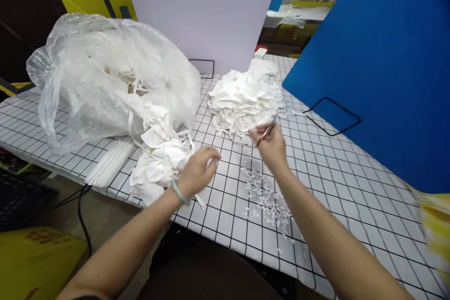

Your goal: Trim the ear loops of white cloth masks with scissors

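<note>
Gripping scissors (267, 132) in the right hand (272, 145), closing fingers around the handles, at the near edge of a big heap of white fabric pieces (242, 98). Not making out the blades clearly; too blurred. Curling the left hand (200, 168) loosely, with thumb parted from fingers, not visibly gripping anything, just beside a smaller pile of white fabric straps (158, 168). Wearing a pale green bangle (180, 193) on the left wrist. Working over a black-gridded white surface (225, 197), with small white clippings (267, 201) lying scattered beside the right forearm. Looking at a clear plastic bag (80, 98) at left, with more white pieces inside, and at a flat bundle of white strips (110, 164) in front of it. Facing a lilac panel (204, 14) behind and a blue panel (369, 65) at right.
</note>
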Available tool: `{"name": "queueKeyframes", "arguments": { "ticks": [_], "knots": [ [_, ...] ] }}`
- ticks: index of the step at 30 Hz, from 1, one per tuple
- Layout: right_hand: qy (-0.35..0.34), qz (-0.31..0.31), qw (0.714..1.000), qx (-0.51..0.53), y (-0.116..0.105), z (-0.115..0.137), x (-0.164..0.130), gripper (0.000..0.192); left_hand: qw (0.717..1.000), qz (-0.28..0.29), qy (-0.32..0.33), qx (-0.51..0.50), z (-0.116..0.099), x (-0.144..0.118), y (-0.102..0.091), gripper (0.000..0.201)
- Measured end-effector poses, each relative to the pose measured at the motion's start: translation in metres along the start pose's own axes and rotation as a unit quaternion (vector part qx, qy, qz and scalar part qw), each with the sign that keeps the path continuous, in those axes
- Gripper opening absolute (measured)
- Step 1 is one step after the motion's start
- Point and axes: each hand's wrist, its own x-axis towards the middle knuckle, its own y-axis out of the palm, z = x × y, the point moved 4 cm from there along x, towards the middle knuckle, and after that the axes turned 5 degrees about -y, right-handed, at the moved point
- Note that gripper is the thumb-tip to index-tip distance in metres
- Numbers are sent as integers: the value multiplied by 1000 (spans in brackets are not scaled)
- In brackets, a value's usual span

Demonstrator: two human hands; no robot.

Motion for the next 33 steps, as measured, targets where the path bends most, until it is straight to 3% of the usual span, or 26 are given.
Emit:
{"name": "queueKeyframes", "arguments": {
  "ticks": [2,4,7,9,11,14,16,20,23,25,28,31,33],
  "knots": [
    [43,109,993,25,41,-14,-50,38,1000,-2,-18,10,7,-61,9,20],
    [56,173,982,47,83,-15,-82,36,1000,-2,-7,16,4,-98,12,20],
    [71,210,970,99,130,-5,-94,34,1000,-16,6,-3,-3,-115,5,18],
    [76,207,968,123,140,4,-88,34,999,-33,-9,-29,-5,-113,-4,14],
    [74,193,969,133,131,12,-85,36,996,-58,-41,-61,-5,-109,-14,10],
    [85,186,967,150,93,23,-100,34,973,-80,-139,-163,-2,-103,-23,10],
    [106,216,957,162,67,30,-125,32,928,-67,-232,-285,2,-101,-22,19],
    [154,309,919,192,37,33,-187,33,795,-66,-349,-492,3,-97,-15,38],
    [189,331,902,204,33,22,-215,36,758,-70,-370,-533,-4,-97,-15,31],
    [182,284,920,199,33,14,-213,35,758,-32,-365,-539,-16,-96,-14,31],
    [91,166,962,199,39,15,-185,35,751,69,-342,-561,-41,-90,-12,35],
    [4,177,953,248,62,30,-150,36,736,170,-345,-557,-57,-83,-14,39],
    [-11,196,936,292,75,42,-127,33,738,195,-362,-534,-55,-81,-22,42]
  ]
}}
